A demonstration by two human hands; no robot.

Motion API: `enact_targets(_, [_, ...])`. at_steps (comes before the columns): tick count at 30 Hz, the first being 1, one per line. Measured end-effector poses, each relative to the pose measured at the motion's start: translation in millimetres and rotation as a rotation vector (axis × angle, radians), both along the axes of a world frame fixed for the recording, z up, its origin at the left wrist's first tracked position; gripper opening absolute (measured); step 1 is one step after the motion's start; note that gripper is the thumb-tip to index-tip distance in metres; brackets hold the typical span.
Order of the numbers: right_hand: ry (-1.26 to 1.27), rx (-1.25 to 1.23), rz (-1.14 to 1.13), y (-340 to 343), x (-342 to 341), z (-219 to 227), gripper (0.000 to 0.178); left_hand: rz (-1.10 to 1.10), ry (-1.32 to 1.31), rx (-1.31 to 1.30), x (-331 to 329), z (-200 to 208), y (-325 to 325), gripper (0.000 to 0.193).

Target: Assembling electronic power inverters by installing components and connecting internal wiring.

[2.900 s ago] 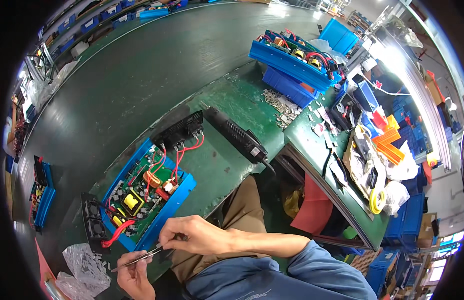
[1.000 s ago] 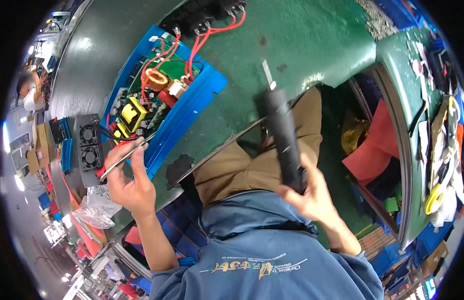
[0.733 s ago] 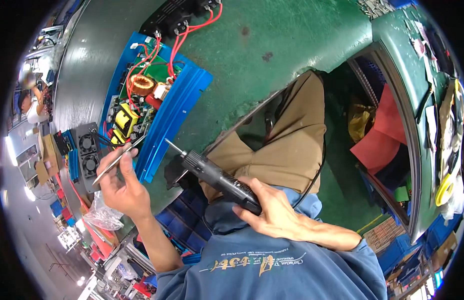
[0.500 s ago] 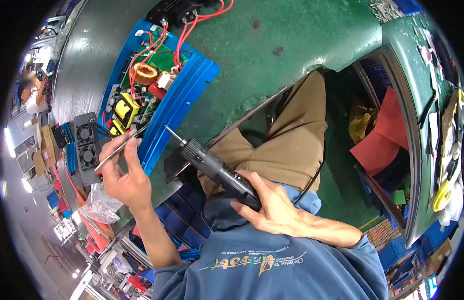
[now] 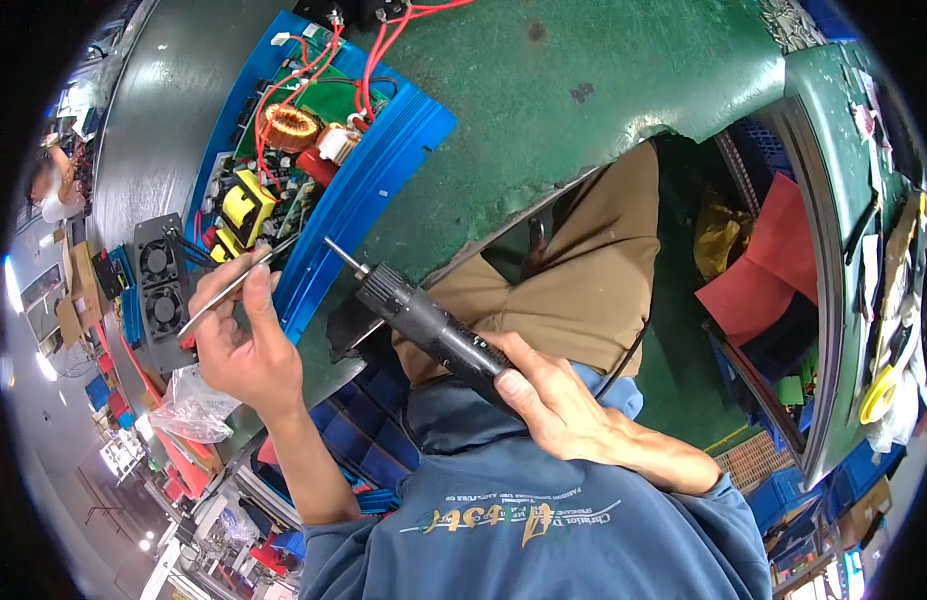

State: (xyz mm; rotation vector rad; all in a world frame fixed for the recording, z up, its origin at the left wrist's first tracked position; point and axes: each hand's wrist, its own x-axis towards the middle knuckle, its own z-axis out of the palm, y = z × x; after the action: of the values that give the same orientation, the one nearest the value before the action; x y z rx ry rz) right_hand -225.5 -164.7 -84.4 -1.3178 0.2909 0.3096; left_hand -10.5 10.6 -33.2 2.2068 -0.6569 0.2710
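left hand (image 5: 246,352) clamped on slim tweezers (image 5: 224,292), tips at blue circuit-board case (image 5: 314,160) just beyond | right hand (image 5: 544,400) closed round black electric screwdriver (image 5: 434,330), bit raised short of case | progress: driver not yet on board, fastening seemingly pending | green tabletop (image 5: 584,80)

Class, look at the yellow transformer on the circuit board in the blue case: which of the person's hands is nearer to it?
Left. The left hand holds tweezers just below the yellow transformer, their tip beside it. The right hand grips the electric screwdriver farther off, over the lap.
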Motion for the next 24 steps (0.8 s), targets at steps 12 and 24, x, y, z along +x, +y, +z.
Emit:
enact_targets(12, [0.183, 0.122, 0.024, -3, -4, 6, 0.067, -0.167, -0.052, 0.128, 4, 20, 5, 0.020])
enact_targets(24, [0.301, 0.393, 0.009, -9, 7, 29, 0.075, -0.214, -0.081, 0.072, 16, 17, 9, 0.033])
